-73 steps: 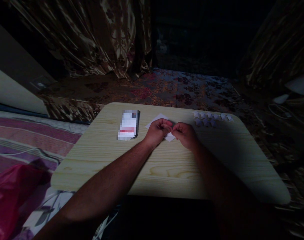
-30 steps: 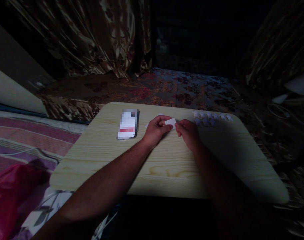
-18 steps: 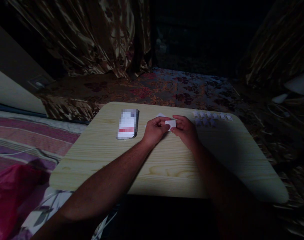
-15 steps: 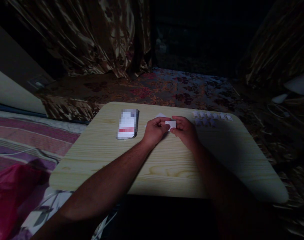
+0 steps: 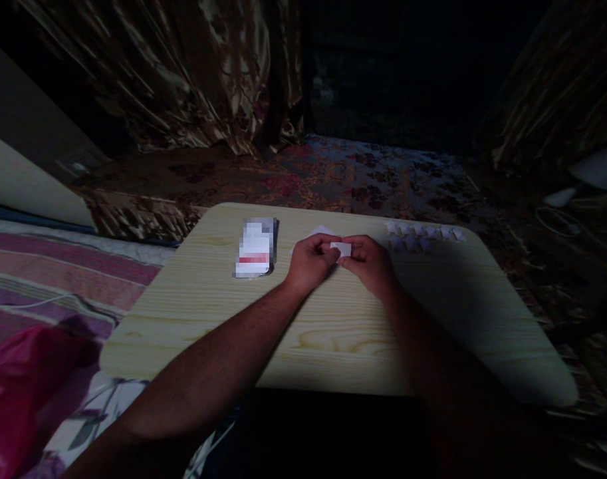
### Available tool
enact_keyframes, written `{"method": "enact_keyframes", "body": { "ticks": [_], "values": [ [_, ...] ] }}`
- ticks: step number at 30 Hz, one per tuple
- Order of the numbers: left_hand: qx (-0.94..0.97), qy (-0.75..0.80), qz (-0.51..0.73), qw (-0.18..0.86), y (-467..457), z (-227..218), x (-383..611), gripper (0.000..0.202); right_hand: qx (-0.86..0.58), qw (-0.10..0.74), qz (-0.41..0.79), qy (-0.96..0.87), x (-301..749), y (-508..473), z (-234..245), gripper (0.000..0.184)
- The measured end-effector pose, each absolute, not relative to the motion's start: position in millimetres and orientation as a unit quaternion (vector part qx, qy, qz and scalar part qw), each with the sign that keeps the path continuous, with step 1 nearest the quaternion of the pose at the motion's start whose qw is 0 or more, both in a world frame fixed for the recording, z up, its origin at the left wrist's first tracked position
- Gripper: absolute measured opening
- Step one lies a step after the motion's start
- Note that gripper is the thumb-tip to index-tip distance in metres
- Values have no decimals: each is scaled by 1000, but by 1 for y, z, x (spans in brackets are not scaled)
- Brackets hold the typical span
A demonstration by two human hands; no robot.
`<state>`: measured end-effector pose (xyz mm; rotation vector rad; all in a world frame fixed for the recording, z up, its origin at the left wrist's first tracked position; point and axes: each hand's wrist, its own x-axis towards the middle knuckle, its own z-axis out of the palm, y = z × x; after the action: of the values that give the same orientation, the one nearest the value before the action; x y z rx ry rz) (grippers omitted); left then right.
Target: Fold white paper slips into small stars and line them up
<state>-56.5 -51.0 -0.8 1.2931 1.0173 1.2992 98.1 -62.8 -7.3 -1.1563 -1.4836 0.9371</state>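
Both of my hands meet over the middle of a light wooden table [image 5: 333, 332]. My left hand [image 5: 310, 263] and my right hand [image 5: 370, 263] pinch a small folded piece of white paper [image 5: 341, 249] between their fingertips, a little above the tabletop. A flat white sheet of paper [image 5: 319, 232] lies just behind my left hand, mostly hidden by it. Several small folded paper pieces [image 5: 423, 237] lie in rows at the far right of the table.
A stack of cards or slips [image 5: 256, 247] lies left of my hands. A patterned carpet [image 5: 343, 176] and shiny curtains [image 5: 183, 73] lie beyond the table. A striped blanket [image 5: 44, 279] and a pink plastic bag [image 5: 24, 392] are at my left.
The paper lay on the table under both hands; it was lifted, folded smaller, and my right fingers closed over it together with the left.
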Motion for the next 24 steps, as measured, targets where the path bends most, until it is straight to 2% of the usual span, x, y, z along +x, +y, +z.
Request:
{"method": "enact_keyframes", "body": {
  "ticks": [10,24],
  "values": [
    [537,423,530,502,-50,-3,-57,30,-484,508,375,-606,96,-64,-6,37],
    [532,421,537,501,-50,-4,-57,31,-391,554,542,-496,107,-59,-5,34]
  ]
}}
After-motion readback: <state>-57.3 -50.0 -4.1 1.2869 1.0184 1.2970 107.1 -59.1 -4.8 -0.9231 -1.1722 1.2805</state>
